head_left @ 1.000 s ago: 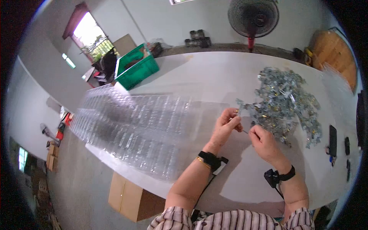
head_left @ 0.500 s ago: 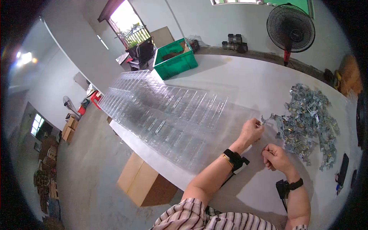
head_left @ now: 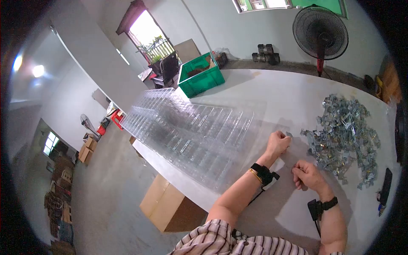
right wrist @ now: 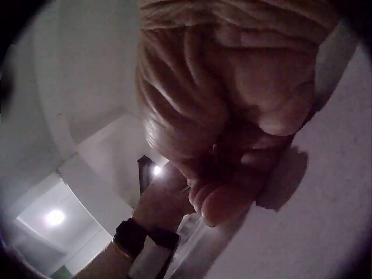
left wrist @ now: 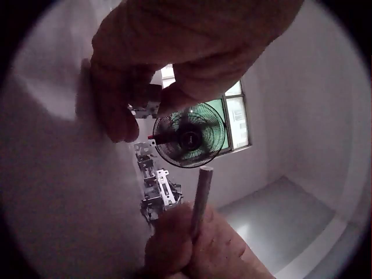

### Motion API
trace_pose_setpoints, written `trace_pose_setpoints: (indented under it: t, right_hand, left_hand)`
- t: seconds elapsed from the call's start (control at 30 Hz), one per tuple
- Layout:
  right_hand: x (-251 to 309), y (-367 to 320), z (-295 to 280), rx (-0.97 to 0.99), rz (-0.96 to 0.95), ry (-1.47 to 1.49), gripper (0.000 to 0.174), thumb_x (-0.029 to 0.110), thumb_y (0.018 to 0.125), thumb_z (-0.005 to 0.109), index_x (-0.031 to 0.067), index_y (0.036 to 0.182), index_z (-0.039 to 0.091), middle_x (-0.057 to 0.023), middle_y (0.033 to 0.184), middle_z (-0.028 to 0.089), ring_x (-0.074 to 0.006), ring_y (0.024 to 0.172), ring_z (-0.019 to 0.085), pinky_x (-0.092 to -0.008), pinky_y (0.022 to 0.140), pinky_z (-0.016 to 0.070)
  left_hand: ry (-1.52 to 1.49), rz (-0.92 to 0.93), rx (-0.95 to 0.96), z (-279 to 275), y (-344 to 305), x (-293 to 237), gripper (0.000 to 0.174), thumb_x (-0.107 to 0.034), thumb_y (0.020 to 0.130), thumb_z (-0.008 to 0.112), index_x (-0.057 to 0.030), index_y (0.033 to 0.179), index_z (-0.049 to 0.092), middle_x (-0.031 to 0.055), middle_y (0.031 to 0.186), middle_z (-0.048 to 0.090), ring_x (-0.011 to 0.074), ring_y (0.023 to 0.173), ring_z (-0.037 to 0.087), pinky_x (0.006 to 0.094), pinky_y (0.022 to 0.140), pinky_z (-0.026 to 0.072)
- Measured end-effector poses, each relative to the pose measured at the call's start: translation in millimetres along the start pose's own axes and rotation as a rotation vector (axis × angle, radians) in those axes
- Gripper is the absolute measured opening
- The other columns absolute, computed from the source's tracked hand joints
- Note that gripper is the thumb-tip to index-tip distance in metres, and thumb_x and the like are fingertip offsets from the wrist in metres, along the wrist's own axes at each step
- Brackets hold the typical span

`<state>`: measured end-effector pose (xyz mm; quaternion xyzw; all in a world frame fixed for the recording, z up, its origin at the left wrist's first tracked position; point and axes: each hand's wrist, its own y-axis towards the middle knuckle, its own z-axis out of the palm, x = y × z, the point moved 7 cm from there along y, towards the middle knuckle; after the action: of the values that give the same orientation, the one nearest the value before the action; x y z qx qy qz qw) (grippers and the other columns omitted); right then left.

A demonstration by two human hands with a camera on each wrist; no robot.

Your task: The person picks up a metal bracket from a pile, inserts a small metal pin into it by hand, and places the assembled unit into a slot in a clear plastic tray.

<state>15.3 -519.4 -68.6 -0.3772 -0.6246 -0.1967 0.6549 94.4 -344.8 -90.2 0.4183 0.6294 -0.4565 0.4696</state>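
Observation:
My left hand [head_left: 278, 143] pinches a small metal piece [head_left: 288, 134] above the white table, left of a heap of similar metal parts [head_left: 344, 131]. In the left wrist view that piece [left wrist: 145, 107] is partly covered by the fingers of the left hand [left wrist: 174, 46]. Lower in the same view, my right hand [left wrist: 200, 247] grips a thin grey rod [left wrist: 201, 195] whose end sticks out of the curled fingers. The head view has the right hand [head_left: 309, 175] nearer the body, apart from the left. Palm and curled fingers of the right hand [right wrist: 226, 99] fill the right wrist view.
Clear plastic trays [head_left: 191, 127] with a few metal pieces cover the table's left part. Behind them stands a green crate [head_left: 202, 78]. A black object [head_left: 385, 187] with keys lies at the right. A cardboard box [head_left: 165, 204] is below the table edge.
The head view has swung left. My hands, close together a second ago with the rod between them, are now farther apart. Over the last half second they have hardly moved.

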Motion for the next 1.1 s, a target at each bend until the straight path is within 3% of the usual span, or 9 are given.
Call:
trace_pose_setpoints:
  t: [0.07,0.1,0.17,0.27,0.5,0.57,0.77,1.0,1.1]
  right_hand:
    - [1.5,-1.4,-0.3,-0.011,0.021,0.002,0.015,0.019,0.099,0.055,0.0058,0.091,0.056,-0.0004,0.067,0.058,-0.0092,0.053,0.057,-0.0256,0.046,0.0481]
    - [-0.1,-2.6,-0.9,-0.020,0.054,-0.001,0.017,0.020,0.099,0.055,0.0055,0.091,0.057,-0.0006,0.068,0.059,-0.0098,0.053,0.058,-0.0258,0.046,0.0475]
    - [-1.3,-2.1,-1.6,-0.025,0.042,-0.020,0.017,0.020,0.099,0.055,0.0053,0.093,0.057,-0.0007,0.068,0.059,-0.0097,0.054,0.058,-0.0257,0.045,0.0474]
    - [-1.1,-3.1,-3.4,-0.025,0.040,-0.024,0.017,0.021,0.099,0.054,0.0051,0.094,0.057,-0.0009,0.068,0.059,-0.0095,0.054,0.059,-0.0256,0.045,0.0470]
    - [3.2,-5.2,-1.2,-0.009,0.042,-0.022,0.017,0.022,0.100,0.054,0.0054,0.095,0.057,-0.0015,0.069,0.061,-0.0098,0.054,0.059,-0.0255,0.045,0.0466]
    - [1.3,-4.3,-1.5,-0.001,0.044,-0.009,0.018,0.022,0.100,0.054,0.0052,0.094,0.057,-0.0017,0.069,0.061,-0.0101,0.055,0.059,-0.0256,0.046,0.0469]
    - [-4.0,1.9,-4.7,-0.019,-0.074,-0.022,0.019,0.022,0.100,0.055,0.0044,0.092,0.058,-0.0029,0.070,0.061,-0.0117,0.057,0.060,-0.0280,0.049,0.0500]
    - [-8.3,0.6,-2.6,0.009,0.011,0.096,0.016,0.020,0.099,0.056,0.0066,0.090,0.059,-0.0013,0.069,0.059,-0.0119,0.058,0.058,-0.0296,0.052,0.0525]
    - [-8.3,1.0,-2.7,0.000,-0.007,0.108,0.016,0.020,0.099,0.056,0.0065,0.089,0.059,-0.0012,0.068,0.059,-0.0115,0.057,0.058,-0.0294,0.051,0.0517]
  left_hand:
    - [0.238,0.158,-0.050,-1.3,4.7,-6.4,0.023,-0.017,0.081,0.063,0.0052,0.078,0.060,0.0160,0.065,0.064,0.0292,0.063,0.068,0.0425,0.057,0.0526]
    - [0.244,0.163,-0.049,-1.1,8.2,-4.5,0.023,-0.017,0.081,0.063,0.0052,0.078,0.060,0.0160,0.065,0.064,0.0292,0.063,0.068,0.0425,0.057,0.0526]
    - [0.486,0.197,-0.105,-1.6,10.5,-8.7,0.027,-0.020,0.080,0.061,0.0065,0.078,0.064,0.0220,0.072,0.067,0.0416,0.074,0.067,0.0465,0.069,0.0524]
    - [0.564,0.104,-0.044,-0.1,8.8,-8.4,0.028,-0.022,0.082,0.059,0.0056,0.086,0.064,0.0265,0.086,0.068,0.0473,0.085,0.064,0.0486,0.075,0.0512]
    - [0.734,0.233,-0.145,-0.6,3.5,-11.7,0.031,-0.024,0.084,0.061,0.0024,0.098,0.059,0.0265,0.101,0.065,0.0430,0.099,0.062,0.0502,0.084,0.0501]
    - [0.775,0.411,-0.252,0.9,-2.8,-21.2,0.027,-0.022,0.083,0.063,0.0047,0.086,0.064,0.0273,0.080,0.067,0.0455,0.079,0.065,0.0487,0.075,0.0524]
    - [0.696,0.461,-0.184,-5.2,-28.7,-51.7,0.024,-0.019,0.083,0.061,0.0045,0.084,0.065,0.0286,0.083,0.066,0.0446,0.084,0.066,0.0477,0.075,0.0521]
    - [0.737,0.477,-0.262,-64.9,-97.8,-115.9,0.020,-0.018,0.084,0.063,0.0003,0.088,0.068,0.0238,0.083,0.068,0.0413,0.080,0.067,0.0456,0.074,0.0526]
    - [0.855,0.455,-0.365,-116.8,-118.2,-129.6,0.020,-0.019,0.084,0.066,-0.0007,0.089,0.069,0.0189,0.079,0.068,0.0317,0.073,0.068,0.0391,0.068,0.0530]
